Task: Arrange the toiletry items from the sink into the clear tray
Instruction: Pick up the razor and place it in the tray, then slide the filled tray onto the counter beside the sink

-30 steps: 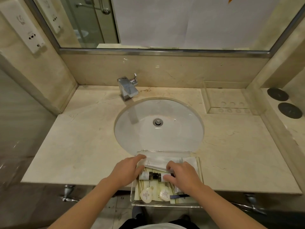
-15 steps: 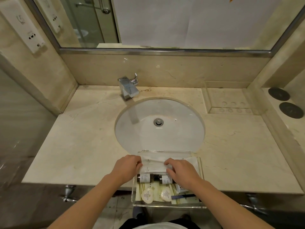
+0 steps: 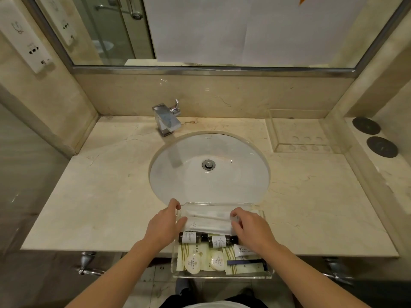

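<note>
The clear tray (image 3: 222, 275) sits at the counter's front edge, overhanging it, just below the white sink basin (image 3: 209, 165). Inside lie white sachets (image 3: 209, 221) along the far side, two small dark bottles (image 3: 192, 237) with white labels in the middle, two round soaps (image 3: 193, 263) and a dark-blue packet (image 3: 244, 262) at the near side. My left hand (image 3: 165, 225) rests on the tray's far-left corner and the sachets' left end. My right hand (image 3: 249, 227) presses on the sachets' right end, covering part of the right bottle.
A chrome tap (image 3: 166, 118) stands behind the basin. A second clear tray (image 3: 309, 147) stands at the back right of the marble counter (image 3: 100, 196). Two dark round discs (image 3: 373, 136) lie on the right ledge. A mirror runs along the back wall.
Both hands have shifted from the bottles toward the tray's far side, onto the white sachets, which now lie flatter. The two bottles are now uncovered.
</note>
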`<state>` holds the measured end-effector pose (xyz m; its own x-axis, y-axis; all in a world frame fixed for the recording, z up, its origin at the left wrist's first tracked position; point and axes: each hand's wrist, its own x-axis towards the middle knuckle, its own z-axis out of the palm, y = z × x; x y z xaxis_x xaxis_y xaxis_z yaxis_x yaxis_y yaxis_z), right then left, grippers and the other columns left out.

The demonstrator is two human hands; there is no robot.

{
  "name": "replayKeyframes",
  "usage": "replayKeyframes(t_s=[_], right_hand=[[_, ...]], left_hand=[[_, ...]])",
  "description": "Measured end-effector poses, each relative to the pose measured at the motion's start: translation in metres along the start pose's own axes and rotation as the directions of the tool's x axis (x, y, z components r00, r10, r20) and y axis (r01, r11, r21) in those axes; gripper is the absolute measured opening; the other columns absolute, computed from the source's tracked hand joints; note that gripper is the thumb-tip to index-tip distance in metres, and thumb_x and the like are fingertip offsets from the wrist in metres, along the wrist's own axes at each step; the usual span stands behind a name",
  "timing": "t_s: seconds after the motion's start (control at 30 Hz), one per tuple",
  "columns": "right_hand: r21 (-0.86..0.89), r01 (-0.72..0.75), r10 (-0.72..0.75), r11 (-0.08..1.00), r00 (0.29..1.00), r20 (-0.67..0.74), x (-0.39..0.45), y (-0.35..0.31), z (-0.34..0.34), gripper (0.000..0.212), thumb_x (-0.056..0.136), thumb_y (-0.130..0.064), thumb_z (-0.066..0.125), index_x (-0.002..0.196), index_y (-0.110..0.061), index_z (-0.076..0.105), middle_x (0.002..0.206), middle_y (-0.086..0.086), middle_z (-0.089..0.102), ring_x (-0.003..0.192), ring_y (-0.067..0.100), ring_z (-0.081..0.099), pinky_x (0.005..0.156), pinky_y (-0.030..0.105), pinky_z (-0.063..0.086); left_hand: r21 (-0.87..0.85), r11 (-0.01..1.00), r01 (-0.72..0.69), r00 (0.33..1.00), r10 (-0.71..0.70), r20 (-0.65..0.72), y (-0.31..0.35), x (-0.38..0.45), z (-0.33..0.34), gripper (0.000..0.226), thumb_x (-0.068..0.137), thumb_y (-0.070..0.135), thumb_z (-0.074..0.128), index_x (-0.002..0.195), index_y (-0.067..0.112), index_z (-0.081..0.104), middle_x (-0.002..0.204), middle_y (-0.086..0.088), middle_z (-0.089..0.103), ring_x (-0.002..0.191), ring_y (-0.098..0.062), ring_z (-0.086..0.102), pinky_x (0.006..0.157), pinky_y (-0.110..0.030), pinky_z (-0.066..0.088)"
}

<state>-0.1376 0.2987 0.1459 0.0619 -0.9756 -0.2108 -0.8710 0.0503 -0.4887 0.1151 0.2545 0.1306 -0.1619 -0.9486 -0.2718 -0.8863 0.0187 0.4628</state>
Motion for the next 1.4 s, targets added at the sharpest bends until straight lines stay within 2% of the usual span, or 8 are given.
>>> replayKeyframes(t_s=[0.2, 0.33, 0.53, 0.67, 0.93, 1.1, 1.2, 1.4], right_hand=[[0.122, -0.29, 0.311, 0.949, 0.921, -0.235, 0.003, 0.015, -0.014, 0.006, 0.095, -0.027, 0.051, 0.099, -0.023, 0.048, 0.068, -0.006, 0.058, 0.058, 0.012, 0.056, 0.048, 0.027, 0.042], [0.238, -0.474, 0.52, 0.848, 0.83, -0.201, -0.002, 0.035, -0.013, 0.014, 0.096, -0.032, 0.048, 0.096, -0.018, 0.045, 0.072, 0.0, 0.059, 0.06, 0.017, 0.057, 0.047, 0.026, 0.035], [0.223, -0.462, 0.472, 0.859, 0.882, 0.008, -0.011, 0.048, -0.003, 0.029, 0.099, -0.03, 0.044, 0.074, -0.016, 0.05, 0.069, 0.001, 0.056, 0.057, 0.012, 0.048, 0.05, 0.023, 0.035], [0.197, -0.478, 0.492, 0.856, 0.87, -0.026, -0.01, 0.049, -0.003, 0.034, 0.099, -0.027, 0.043, 0.066, -0.017, 0.047, 0.063, 0.001, 0.053, 0.053, 0.012, 0.045, 0.049, 0.023, 0.032], [0.19, -0.542, 0.566, 0.819, 0.817, -0.108, -0.003, 0.04, 0.0, 0.036, 0.1, -0.026, 0.038, 0.071, -0.011, 0.053, 0.067, 0.004, 0.059, 0.057, 0.016, 0.05, 0.051, 0.029, 0.036], [0.228, -0.554, 0.593, 0.801, 0.786, -0.173, 0.01, 0.042, -0.016, 0.037, 0.099, -0.025, 0.038, 0.064, -0.013, 0.047, 0.063, 0.003, 0.054, 0.056, 0.017, 0.047, 0.05, 0.031, 0.033], [0.253, -0.56, 0.608, 0.789, 0.771, -0.191, 0.018, 0.046, -0.029, 0.038, 0.099, -0.023, 0.037, 0.062, -0.014, 0.042, 0.062, 0.002, 0.051, 0.056, 0.017, 0.045, 0.048, 0.03, 0.03], [0.407, -0.541, 0.653, 0.736, 0.726, -0.216, 0.034, 0.074, -0.061, 0.037, 0.097, -0.022, 0.038, 0.061, -0.012, 0.037, 0.058, 0.002, 0.042, 0.053, 0.017, 0.035, 0.049, 0.03, 0.026]], left_hand=[[-0.233, 0.933, 0.275, 0.961, -0.271, 0.051, 0.0, 0.007, -0.004, 0.02, 0.095, 0.037, 0.051, 0.096, 0.017, 0.048, 0.076, -0.002, 0.063, 0.069, -0.018, 0.061, 0.062, -0.031, 0.047], [-0.31, 0.887, 0.343, 0.939, -0.315, 0.137, 0.001, 0.006, -0.004, 0.033, 0.096, 0.036, 0.049, 0.082, 0.007, 0.059, 0.075, -0.005, 0.064, 0.065, -0.017, 0.058, 0.064, -0.03, 0.048], [-0.374, 0.851, 0.369, 0.929, -0.323, 0.181, -0.003, 0.003, -0.004, 0.039, 0.095, 0.031, 0.052, 0.075, 0.001, 0.065, 0.074, -0.02, 0.069, 0.062, -0.02, 0.06, 0.074, -0.043, 0.056], [-0.472, 0.78, 0.411, 0.911, -0.34, 0.232, -0.003, 0.001, -0.004, 0.036, 0.095, 0.027, 0.053, 0.064, 0.01, 0.056, 0.062, -0.006, 0.06, 0.058, -0.018, 0.055, 0.062, -0.03, 0.047], [-0.612, 0.665, 0.429, 0.903, -0.332, 0.272, -0.001, 0.01, -0.009, 0.023, 0.091, 0.03, 0.053, 0.086, 0.013, 0.067, 0.085, -0.009, 0.072, 0.082, -0.028, 0.066, 0.084, -0.048, 0.054], [-0.703, 0.591, 0.396, 0.918, -0.277, 0.284, 0.013, 0.03, -0.017, 0.029, 0.093, 0.031, 0.051, 0.096, 0.003, 0.06, 0.093, -0.018, 0.067, 0.078, -0.025, 0.061, 0.078, -0.045, 0.053], [-0.768, 0.516, 0.38, 0.924, -0.243, 0.294, 0.034, 0.04, -0.018, 0.027, 0.096, 0.036, 0.049, 0.101, 0.011, 0.059, 0.096, -0.014, 0.068, 0.081, -0.025, 0.063, 0.074, -0.041, 0.051], [-0.815, 0.454, 0.36, 0.929, -0.257, 0.267, 0.085, 0.062, -0.011, 0.025, 0.097, 0.043, 0.048, 0.107, 0.024, 0.059, 0.101, -0.008, 0.07, 0.096, -0.03, 0.066, 0.09, -0.051, 0.052]])
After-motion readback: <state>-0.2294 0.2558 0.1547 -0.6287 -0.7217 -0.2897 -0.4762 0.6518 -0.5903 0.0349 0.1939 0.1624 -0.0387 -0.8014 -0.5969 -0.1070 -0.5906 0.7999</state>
